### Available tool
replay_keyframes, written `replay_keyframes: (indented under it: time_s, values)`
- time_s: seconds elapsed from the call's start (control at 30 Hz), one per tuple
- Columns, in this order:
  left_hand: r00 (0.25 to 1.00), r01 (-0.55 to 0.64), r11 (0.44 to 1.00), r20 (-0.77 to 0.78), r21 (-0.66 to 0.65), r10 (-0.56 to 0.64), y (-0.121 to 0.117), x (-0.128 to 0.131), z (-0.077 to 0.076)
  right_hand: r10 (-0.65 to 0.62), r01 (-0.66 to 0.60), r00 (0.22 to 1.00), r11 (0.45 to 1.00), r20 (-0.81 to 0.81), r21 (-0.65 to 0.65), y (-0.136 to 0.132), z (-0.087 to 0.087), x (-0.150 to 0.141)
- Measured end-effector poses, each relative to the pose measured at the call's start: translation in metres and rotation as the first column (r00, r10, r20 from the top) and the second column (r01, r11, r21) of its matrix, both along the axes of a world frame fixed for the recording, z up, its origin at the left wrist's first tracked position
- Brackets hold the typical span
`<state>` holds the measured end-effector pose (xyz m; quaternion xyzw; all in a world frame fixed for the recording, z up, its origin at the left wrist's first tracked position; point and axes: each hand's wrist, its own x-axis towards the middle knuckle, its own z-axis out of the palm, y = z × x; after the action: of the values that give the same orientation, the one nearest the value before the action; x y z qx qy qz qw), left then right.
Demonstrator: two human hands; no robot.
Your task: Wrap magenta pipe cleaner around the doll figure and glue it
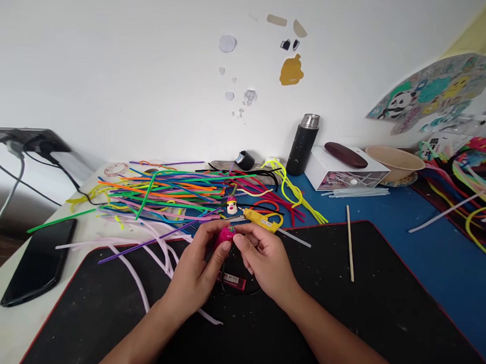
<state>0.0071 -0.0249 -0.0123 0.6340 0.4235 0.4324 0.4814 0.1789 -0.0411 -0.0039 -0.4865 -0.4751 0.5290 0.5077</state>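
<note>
Between the thumb and fingers of my left hand (193,269) is a small magenta fuzzy pipe-cleaner piece (225,234), with a bit of green at its top. My right hand (269,262) pinches at the right side of the same piece, its thumb and fingertips closed together. Just beyond my hands stands a small figure (232,205) with a white lower part and a magenta and yellow top. A yellow glue gun (261,220) lies behind my right hand. Under my hands on the black mat (309,326) rests a red item with a barcode label (232,280).
Many coloured pipe cleaners (173,189) lie piled at the back left. A black phone (39,263) is at the left, a wooden stick (349,242) on the right. Behind stand a black flask (303,144), a white drawer box (345,174) and a beige bowl (394,160).
</note>
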Motion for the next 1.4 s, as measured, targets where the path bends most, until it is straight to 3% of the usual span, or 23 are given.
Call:
replay_keyframes:
  time_s: [0.4,0.63,1.07,1.4]
  values:
    - [1.0,-0.01,1.0,0.004,-0.009,0.01,-0.004,0.0,-0.001,-0.028,0.028,0.999,0.999,-0.021,-0.032,0.0,0.001,0.001]
    - [0.997,-0.016,0.996,0.074,-0.082,0.022,-0.005,0.004,0.003,-0.036,0.034,0.998,0.999,-0.051,-0.041,0.0,0.001,0.003]
    - [0.97,0.074,0.981,0.24,-0.177,-0.03,-0.008,0.005,0.002,-0.017,-0.008,0.98,0.993,-0.201,-0.121,0.003,0.004,0.003]
    - [0.963,0.08,0.978,0.268,-0.19,-0.027,-0.011,0.005,0.004,0.001,-0.066,0.938,0.982,-0.348,-0.175,0.0,0.009,0.002]
